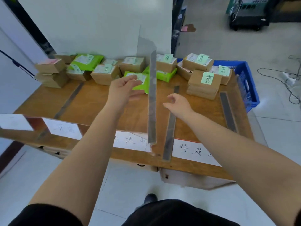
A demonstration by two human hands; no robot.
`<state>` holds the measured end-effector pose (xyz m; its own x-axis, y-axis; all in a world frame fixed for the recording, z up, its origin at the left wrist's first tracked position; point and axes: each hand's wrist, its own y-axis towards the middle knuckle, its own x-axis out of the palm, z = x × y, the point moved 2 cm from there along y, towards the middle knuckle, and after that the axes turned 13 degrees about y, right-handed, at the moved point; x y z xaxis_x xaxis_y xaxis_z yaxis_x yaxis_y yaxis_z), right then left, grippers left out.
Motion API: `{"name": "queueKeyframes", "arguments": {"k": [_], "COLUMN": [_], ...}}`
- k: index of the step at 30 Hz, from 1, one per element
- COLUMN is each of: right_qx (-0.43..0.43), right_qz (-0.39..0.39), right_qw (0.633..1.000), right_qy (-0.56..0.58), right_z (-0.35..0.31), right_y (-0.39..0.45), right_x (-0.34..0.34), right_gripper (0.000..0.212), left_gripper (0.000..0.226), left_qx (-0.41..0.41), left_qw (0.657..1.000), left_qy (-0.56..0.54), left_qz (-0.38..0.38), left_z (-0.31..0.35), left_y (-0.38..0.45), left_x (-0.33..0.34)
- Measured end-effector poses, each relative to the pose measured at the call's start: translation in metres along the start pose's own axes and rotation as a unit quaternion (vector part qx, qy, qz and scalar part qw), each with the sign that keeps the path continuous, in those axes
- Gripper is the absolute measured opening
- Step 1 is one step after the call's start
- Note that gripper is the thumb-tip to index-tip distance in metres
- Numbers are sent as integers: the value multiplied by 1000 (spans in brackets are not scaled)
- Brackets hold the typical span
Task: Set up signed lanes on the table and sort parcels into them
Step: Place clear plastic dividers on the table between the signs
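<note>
the clear divider [152, 95] stands on edge between the loose, empty fingers of left hand [121, 90] and right hand [177, 103]; it looks light, stiff, slippery, best pinched by its upper edge.

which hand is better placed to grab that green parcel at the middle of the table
Left. The left hand hovers open right in front of the green parcel, while the right hand is nearer, beyond the raised strip.
</note>
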<state>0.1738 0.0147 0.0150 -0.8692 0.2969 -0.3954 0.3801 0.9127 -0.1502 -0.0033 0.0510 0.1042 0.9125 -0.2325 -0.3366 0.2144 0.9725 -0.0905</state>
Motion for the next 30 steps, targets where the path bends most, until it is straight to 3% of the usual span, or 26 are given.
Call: {"name": "queueKeyframes", "arguments": {"k": [13,20,27,30], "right_qx": [109,195,224,241], "right_qz": [4,0,67,61], "right_qw": [989,971,970,967], "right_qy": [-95,-141,-69,-59], "right_z": [10,30,44,46], "right_y": [26,31,27,24], "right_x": [85,96,69,53], "right_gripper": [76,60,51,42], "left_gripper": [25,23,21,18], "left_qx": [-9,-5,-13,-7], "left_qw": [999,997,996,994], "left_qy": [19,24,9,21], "left_qz": [-31,-67,-92,-106], "left_z": [-54,-69,-63,-58], "left_y": [44,53,51,46], "left_x": [-58,-52,-26,-9]}}
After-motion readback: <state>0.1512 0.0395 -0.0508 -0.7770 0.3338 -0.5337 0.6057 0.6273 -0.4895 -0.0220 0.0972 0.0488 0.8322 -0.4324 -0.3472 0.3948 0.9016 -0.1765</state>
